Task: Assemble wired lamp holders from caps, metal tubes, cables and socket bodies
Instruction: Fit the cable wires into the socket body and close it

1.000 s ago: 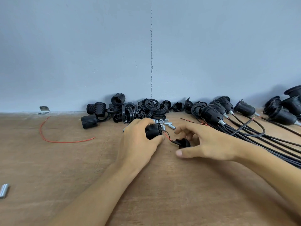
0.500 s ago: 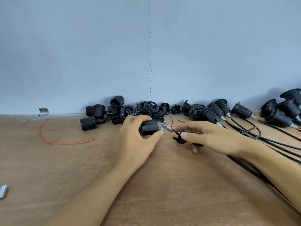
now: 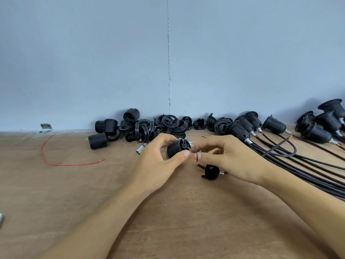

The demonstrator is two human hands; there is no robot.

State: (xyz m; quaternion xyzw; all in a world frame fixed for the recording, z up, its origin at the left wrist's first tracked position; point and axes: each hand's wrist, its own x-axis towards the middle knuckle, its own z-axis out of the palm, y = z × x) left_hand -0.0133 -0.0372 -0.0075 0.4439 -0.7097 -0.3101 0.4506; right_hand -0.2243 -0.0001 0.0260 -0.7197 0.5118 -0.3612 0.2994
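Fingers (image 3: pixel 164 137) over wooden table (image 3: pixel 74 193), blue wall (image 3: pixel 93 53)

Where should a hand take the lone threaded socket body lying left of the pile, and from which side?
Likely best: grip the threaded socket body across its ribbed barrel, coming from above on the near-left. It lies on its side on the table, so the round wall is exposed there, while the pile of black parts crowds its far right.

Wood tbl (image 3: pixel 56 193), grey wall (image 3: pixel 93 62), sm metal bracket (image 3: pixel 45 128)
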